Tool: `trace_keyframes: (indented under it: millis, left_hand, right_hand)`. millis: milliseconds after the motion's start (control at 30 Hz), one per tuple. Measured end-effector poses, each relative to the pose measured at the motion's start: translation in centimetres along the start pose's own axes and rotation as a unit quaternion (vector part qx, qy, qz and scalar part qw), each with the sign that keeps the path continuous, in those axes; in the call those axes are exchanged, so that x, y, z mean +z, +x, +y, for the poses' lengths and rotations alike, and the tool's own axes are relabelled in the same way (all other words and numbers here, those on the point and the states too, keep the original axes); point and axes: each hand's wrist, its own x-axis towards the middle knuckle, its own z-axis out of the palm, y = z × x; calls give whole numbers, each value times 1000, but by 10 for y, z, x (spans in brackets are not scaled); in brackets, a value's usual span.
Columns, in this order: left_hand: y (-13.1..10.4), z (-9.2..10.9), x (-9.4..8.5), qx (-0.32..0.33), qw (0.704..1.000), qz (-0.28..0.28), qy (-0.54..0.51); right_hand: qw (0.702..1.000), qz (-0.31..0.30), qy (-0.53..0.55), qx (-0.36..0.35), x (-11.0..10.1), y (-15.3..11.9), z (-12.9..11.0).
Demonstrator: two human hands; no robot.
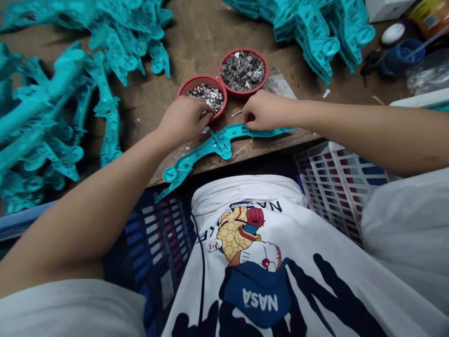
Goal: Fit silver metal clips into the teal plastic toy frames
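A long teal plastic part [221, 143] lies at the table's front edge, its left end jutting past the edge. My left hand [185, 118] is at the near rim of a red basket [180, 89] of small shiny metal pieces, its fingers pinched together; what they hold, if anything, is too small to tell. My right hand [261, 111] rests on the right half of the teal part with curled fingers, and whatever is between its fingertips is hidden. Behind it stands a second red basket [264, 82] full of metal pieces. A thin metal tool [236, 113] lies between my hands.
Heaps of teal parts [42, 117] cover the left side, with more stacked teal parts [308, 32] at the back right. A blue cup [403, 56] stands far right. Below the table edge are a blue crate [157, 234] and a white crate [336, 182].
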Motion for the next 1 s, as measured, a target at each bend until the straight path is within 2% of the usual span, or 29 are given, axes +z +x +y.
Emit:
trace_keyframes:
  millis: [133,333,433,533,700,833,1000]
  left_hand:
    - [2,-9,-3,-29,998,28,-45]
    - [10,-17,-2,-69,986,80,-127]
    - [12,-11,-2,-96,974,97,-179]
    - [12,0,-2,-108,946,117,-283]
    - [7,20,2,-68,905,159,-390]
    - [3,30,9,-44,883,155,-441]
    - [-1,39,8,-24,834,100,-542]
  right_hand:
    - [997,-6,-68,-21,1,-6,-7]
    - [991,-30,-113,-64,-9,-7,-2]
    - [990,-52,-121,-42,-11,-7,-4]
    - [992,-59,-114,-14,-13,-9,-13]
    - [991,-57,-120,-6,-16,-12,-23]
    - [993,-51,-102,-7,-14,-11,-24]
    - [990,-60,-126,-8,-12,-11,-24]
